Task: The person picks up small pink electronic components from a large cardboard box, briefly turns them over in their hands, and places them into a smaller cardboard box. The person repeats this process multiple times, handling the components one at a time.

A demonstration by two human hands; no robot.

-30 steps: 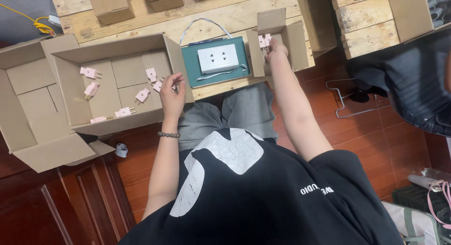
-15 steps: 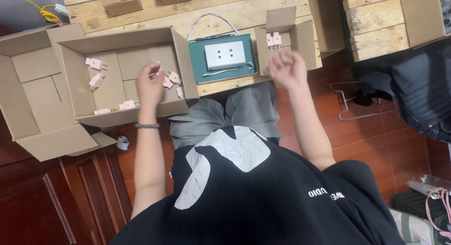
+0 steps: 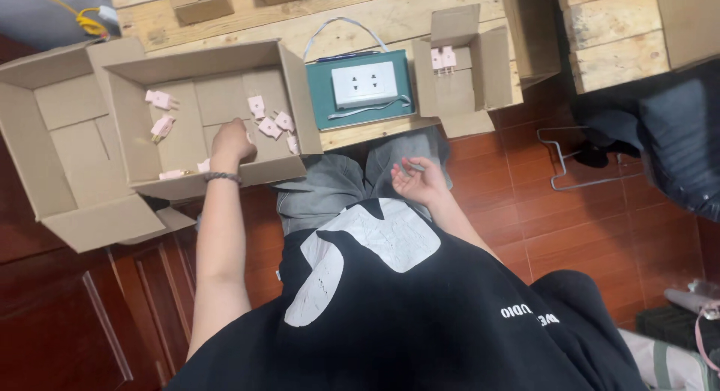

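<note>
My left hand (image 3: pixel 231 140), a dark bead bracelet on its wrist, reaches into a large open cardboard box (image 3: pixel 135 128), knuckles up, fingers curled against the box floor. Several small pink plugs (image 3: pixel 268 123) lie scattered beside it, two more at the box's left (image 3: pixel 160 113). Whether the fingers hold a plug is hidden. My right hand (image 3: pixel 420 182) rests palm up over my grey-trousered lap with nothing in it. A small open carton (image 3: pixel 480 68) on the wooden pallet holds two pink plugs (image 3: pixel 442 58) standing upright.
A white socket panel on a green board (image 3: pixel 363 85) with a cable lies between the two boxes. A second open cardboard box (image 3: pixel 52 143) adjoins the big one at left. A wire frame (image 3: pixel 577 158) lies on the red tile floor at right, by dark cloth.
My right hand has drawn back from the small carton down to my lap, leaving the plugs there. My left hand has moved slightly left and lower inside the large box.
</note>
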